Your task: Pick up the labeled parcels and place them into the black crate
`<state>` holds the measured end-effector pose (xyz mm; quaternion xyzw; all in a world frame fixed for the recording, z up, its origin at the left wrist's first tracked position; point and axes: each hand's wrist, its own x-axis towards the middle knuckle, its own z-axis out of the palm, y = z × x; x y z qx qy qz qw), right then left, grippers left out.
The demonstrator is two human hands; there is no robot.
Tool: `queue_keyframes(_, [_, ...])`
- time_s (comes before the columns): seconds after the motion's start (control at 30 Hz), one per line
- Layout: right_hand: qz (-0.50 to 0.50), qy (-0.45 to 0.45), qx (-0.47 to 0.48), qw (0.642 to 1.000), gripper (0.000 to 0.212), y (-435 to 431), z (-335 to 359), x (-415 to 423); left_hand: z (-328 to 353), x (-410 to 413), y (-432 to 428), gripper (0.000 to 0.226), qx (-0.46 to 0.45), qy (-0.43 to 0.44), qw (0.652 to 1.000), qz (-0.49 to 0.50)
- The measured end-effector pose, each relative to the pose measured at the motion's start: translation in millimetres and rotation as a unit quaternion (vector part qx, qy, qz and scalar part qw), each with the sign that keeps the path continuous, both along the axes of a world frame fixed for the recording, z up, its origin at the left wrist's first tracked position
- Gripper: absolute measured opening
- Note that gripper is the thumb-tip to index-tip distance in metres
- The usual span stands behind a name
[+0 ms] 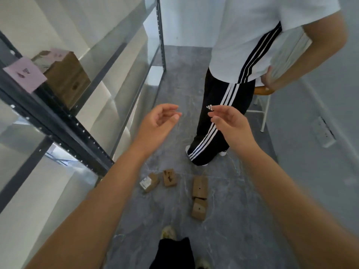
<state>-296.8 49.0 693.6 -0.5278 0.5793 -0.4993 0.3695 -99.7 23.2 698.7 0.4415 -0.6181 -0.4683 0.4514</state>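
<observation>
Head view shows both hands, left (159,123) and right (227,123), spread and empty. Four parcels (200,187) lie on the floor (242,220). No black crate is visible.

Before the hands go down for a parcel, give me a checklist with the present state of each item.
1. Left hand empty and open: ok.
2. Right hand empty and open: ok.
3. Parcels in view on the floor: ok, four of them, including the white-labelled parcel.
4. Labels on all four parcels: cannot tell; only one white label shows.
5. Black crate in view: not ok, none visible.
6. Path clear: not ok, a standing person is just beyond the parcels.
</observation>
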Motion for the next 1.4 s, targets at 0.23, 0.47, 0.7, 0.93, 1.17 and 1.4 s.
queue_keyframes(0.23, [-0.056, 0.013, 0.098, 0.994, 0.019, -54.7, -78.3, -15.4, -88.1, -10.6, -75.6, 0.017, 0.097, -0.016, 0.994, -0.054])
queue_keyframes(0.47, [-0.116, -0.005, 0.19, 0.975, 0.022, -93.7, -246.0, -47.8, -249.5, -31.7, -150.7, 0.018, 0.179, -0.022, 0.981, -0.067])
queue_keyframes(0.7, [-0.136, -0.023, 0.277, 0.951, 0.019, -122.0, -461.3, -70.8, -472.8, -63.9, -156.3, 0.022, 0.265, -0.028, 0.963, -0.045])
queue_keyframes(0.93, [-0.162, -0.013, 0.337, 0.927, 0.025, -105.9, -668.9, -79.3, -680.3, -88.5, -139.6, 0.019, 0.332, -0.055, 0.942, 0.002])
queue_keyframes(1.17, [-0.151, -0.029, 0.449, 0.88, 0.061, -82.7, -831.5, -82.4, -841.5, -119.9, -94.2, 0.05, 0.475, -0.129, 0.87, -0.026])
queue_keyframes(1.4, [-0.13, -0.041, 0.413, 0.9, 0.044, -73.5, -805.5, -83.5, -815.9, -128.4, -86.4, 0.038, 0.48, -0.048, 0.875, 0.046])
